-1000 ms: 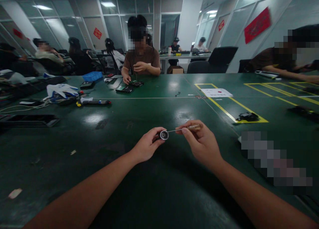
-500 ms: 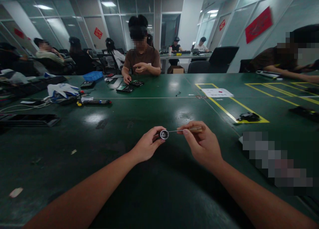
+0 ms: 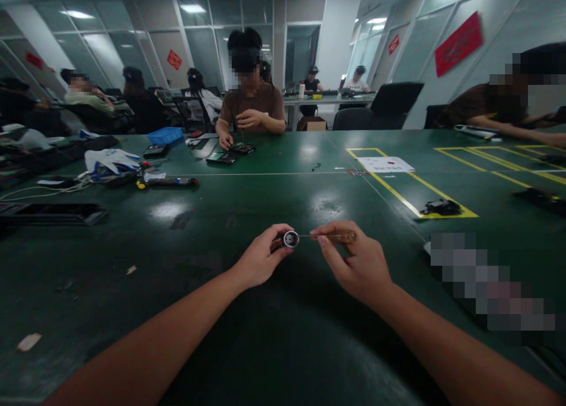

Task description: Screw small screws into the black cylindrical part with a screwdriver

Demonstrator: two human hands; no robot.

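Between the thumb and fingers of my left hand (image 3: 262, 258) is a small round part (image 3: 290, 239) with a silvery rim and a dark, recessed face that is turned towards me. My right hand (image 3: 358, 261) is closed on a screwdriver (image 3: 347, 237) with a brownish, see-through handle. The thin metal shaft points left, and its tip is at the right side of the round part's rim. Whether the tip touches the rim or sits in a hole there, I cannot tell. Both hands are above the green table (image 3: 247, 347).
Across the table a person (image 3: 252, 102) handles dark devices (image 3: 221, 158). White gloves (image 3: 110, 161), a pen-shaped tool (image 3: 170, 182) and a blue basket (image 3: 165, 135) lie at the left. On the right are a white sheet (image 3: 384, 164) and a small black part (image 3: 441, 207) by yellow tape.
My right hand has shifted slightly left and tilted the screwdriver, so its handle now points more towards me. The left hand and the round part have stayed in place.
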